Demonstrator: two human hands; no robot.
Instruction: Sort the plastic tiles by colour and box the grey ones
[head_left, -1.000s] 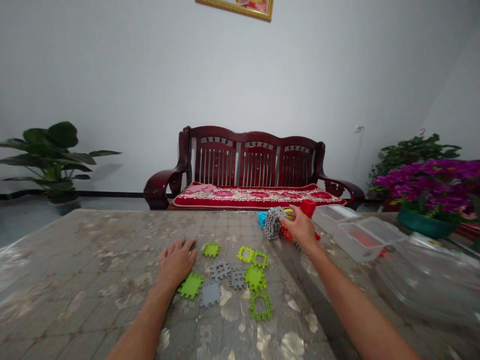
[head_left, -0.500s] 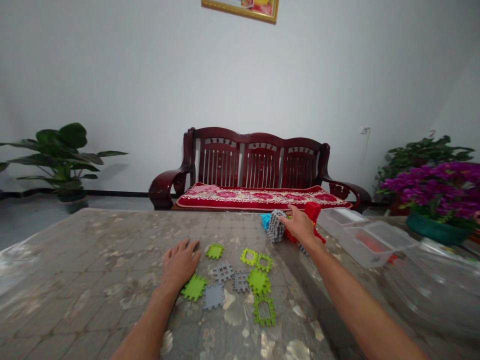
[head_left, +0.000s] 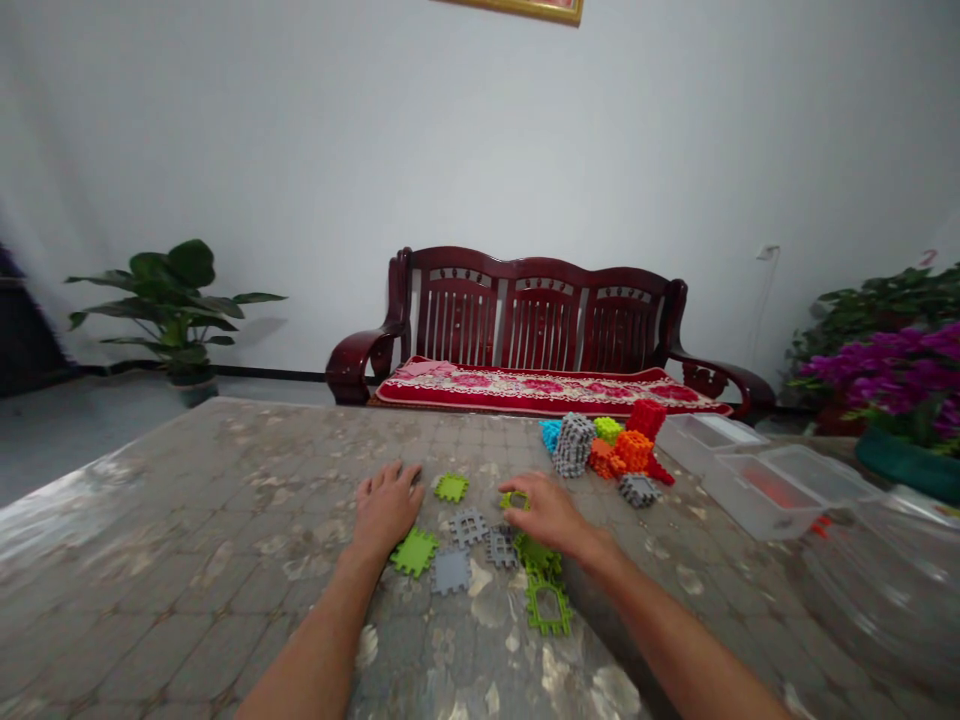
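My left hand (head_left: 388, 505) lies flat on the table, fingers spread, beside a solid green square piece (head_left: 414, 552). My right hand (head_left: 546, 512) is over the loose pieces, thumb and forefinger at the edges of a yellow-green frame piece (head_left: 514, 500), and it hides part of the pieces under it. Another small green piece (head_left: 451, 488) lies between the hands. Near them are a solid grey piece (head_left: 451, 571), grey window pieces (head_left: 469, 527), a green piece (head_left: 537, 556) and a green frame piece (head_left: 549, 605).
Stacked grey pieces (head_left: 574, 446), orange pieces (head_left: 634, 452) and red pieces (head_left: 646, 418) stand at the table's far right. Clear plastic boxes (head_left: 772, 490) and a flower pot (head_left: 907, 462) are further right. A wooden bench (head_left: 540, 310) is behind the table (head_left: 247, 480).
My right hand has moved back from the stacked pieces to the yellow-green frame piece. My left hand stays flat on the table. The camera view has shifted a little.
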